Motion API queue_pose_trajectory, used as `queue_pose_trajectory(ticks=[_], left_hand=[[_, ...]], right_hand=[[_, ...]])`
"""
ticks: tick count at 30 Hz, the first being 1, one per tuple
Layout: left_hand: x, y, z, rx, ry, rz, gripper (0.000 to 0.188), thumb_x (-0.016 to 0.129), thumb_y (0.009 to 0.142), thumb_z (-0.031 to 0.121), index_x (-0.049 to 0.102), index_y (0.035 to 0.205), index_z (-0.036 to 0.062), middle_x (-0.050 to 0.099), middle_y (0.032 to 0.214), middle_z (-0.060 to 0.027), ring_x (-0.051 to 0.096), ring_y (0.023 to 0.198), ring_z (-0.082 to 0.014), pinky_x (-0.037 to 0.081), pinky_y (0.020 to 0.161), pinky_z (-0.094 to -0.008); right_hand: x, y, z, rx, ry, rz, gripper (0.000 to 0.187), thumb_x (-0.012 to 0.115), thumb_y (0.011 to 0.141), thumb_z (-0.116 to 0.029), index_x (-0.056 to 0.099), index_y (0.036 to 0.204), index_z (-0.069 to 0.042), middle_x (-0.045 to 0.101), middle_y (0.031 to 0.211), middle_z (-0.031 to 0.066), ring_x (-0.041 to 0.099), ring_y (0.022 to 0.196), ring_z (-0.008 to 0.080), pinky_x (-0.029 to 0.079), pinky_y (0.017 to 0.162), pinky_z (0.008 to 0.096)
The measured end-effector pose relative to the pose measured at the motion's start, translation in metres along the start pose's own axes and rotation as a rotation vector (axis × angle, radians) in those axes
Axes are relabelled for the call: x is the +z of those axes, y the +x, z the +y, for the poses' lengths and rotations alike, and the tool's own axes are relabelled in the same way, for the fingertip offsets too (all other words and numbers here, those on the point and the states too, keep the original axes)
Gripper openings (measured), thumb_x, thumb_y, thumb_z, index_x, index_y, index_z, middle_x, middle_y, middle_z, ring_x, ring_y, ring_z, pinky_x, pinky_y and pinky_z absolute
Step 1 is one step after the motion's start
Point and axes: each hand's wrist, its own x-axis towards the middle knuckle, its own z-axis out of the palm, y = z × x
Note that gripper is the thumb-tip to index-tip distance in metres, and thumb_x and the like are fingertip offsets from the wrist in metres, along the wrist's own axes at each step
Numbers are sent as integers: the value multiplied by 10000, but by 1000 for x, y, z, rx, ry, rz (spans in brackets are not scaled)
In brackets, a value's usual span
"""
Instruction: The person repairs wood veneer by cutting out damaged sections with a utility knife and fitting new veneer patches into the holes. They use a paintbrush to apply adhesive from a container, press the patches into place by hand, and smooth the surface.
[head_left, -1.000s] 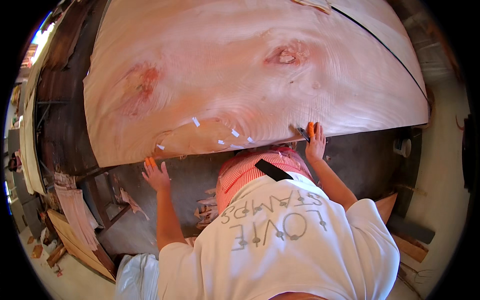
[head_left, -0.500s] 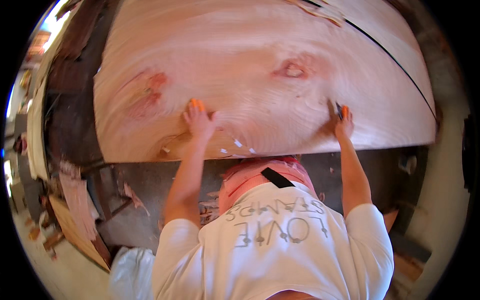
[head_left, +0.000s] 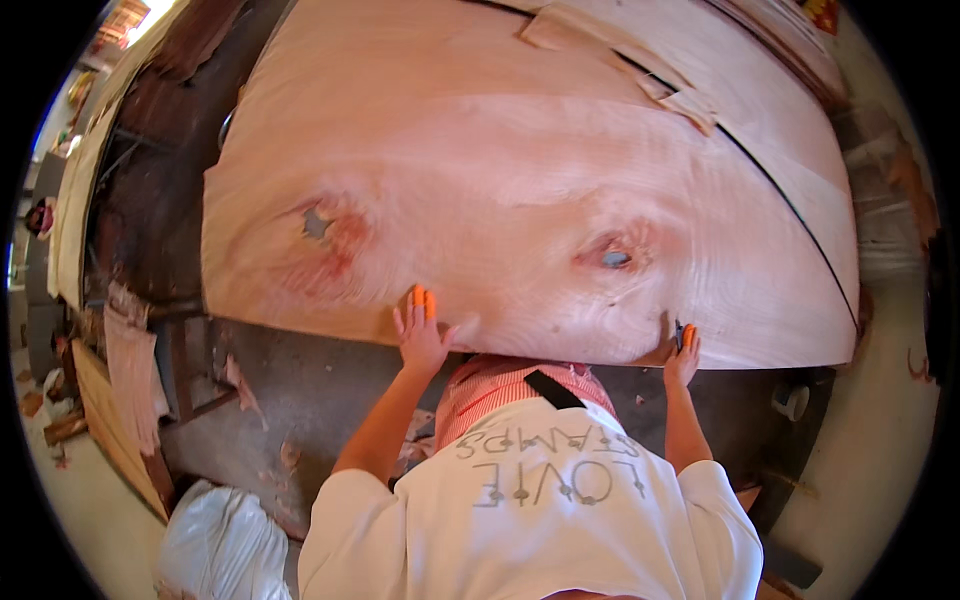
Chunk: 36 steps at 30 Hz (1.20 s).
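A broad, thin sheet of pinkish wood veneer [head_left: 480, 200] lies in front of me, its near edge at my waist. Two ragged knot holes show in it, a left hole [head_left: 318, 224] and a right hole [head_left: 615, 259], both ringed with reddish grain. My left hand [head_left: 424, 335] rests on the sheet near that edge, fingers spread, with orange covers on two fingers. At the right, my right hand [head_left: 684, 362] is closed around a small dark pointed tool [head_left: 679, 333], perhaps a knife. An orange cover shows on that hand too.
A dark line [head_left: 780, 185] curves across the sheet's right side, with a torn veneer strip [head_left: 690, 108] lying over it. Veneer scraps [head_left: 132, 365] hang at the left beside a wooden board [head_left: 115, 430]. A white plastic sack [head_left: 222, 540] stands at lower left.
The veneer sheet and both hands have come nearer to my body. Grey now shows through the knot holes. The small white pieces by the near edge are out of sight.
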Motion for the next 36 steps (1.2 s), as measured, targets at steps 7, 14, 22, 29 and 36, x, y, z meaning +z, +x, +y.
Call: queue_pose_trajectory(ticks=[7,14,22,29,36], left_hand=[[-11,89,4,-20,-56,267,659,549,825,339,309,1330,-10,277,1391,-208,262,1292,-347,162,1049,-522],[2,184,37,-140,46,358,637,500,842,376,323,1335,12,274,1407,-175,248,1307,-307,138,1063,-491],[10,190,42,-180,69,310,604,506,825,329,357,1317,11,288,1409,-167,261,1302,-306,154,1058,-487],[29,216,48,-115,13,363,571,529,812,286,393,1295,15,320,1388,-186,305,1280,-328,170,1057,-504],[17,203,39,-183,-25,376,568,575,770,308,450,1251,33,392,1346,-163,348,1257,-307,235,1027,-471]], right_hand=[[-5,37,-31,-52,345,242,402,507,837,-83,473,1231,-12,462,1270,166,374,1221,330,301,1020,396],[-28,118,-126,-102,671,111,358,460,879,-70,467,1233,-20,486,1204,179,432,1148,315,348,968,379],[-22,304,-216,-180,1020,-59,326,453,910,-119,480,1228,-53,557,1034,129,594,827,173,464,690,284],[9,490,-281,-459,469,492,379,484,890,-194,459,1251,-79,585,989,181,565,900,285,456,774,378],[42,555,-328,-487,595,82,328,514,884,-218,515,1121,8,578,1052,171,543,951,280,416,885,363]])
